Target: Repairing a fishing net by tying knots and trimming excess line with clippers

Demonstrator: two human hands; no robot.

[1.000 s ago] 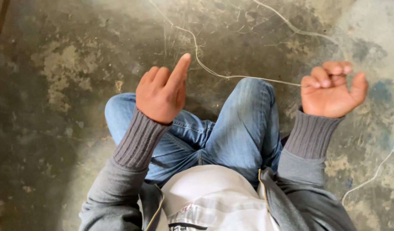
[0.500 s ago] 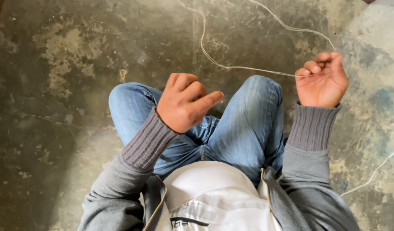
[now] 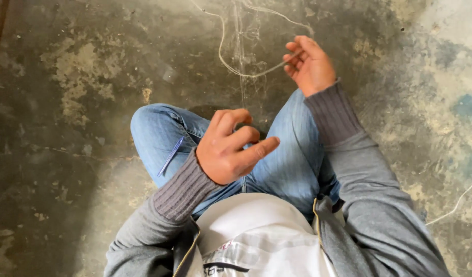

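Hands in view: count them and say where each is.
2. The left hand hovers curled above the jeans, holding nothing visible. The right hand is raised over the concrete floor, fingers pinching a thin string.

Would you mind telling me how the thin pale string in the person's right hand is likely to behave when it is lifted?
The thin pale string sags in a curve from the right hand and trails in loose loops across the concrete floor, so it is probably floppy. It looks very fine, so likely light. Pinched between fingers, it may slip.
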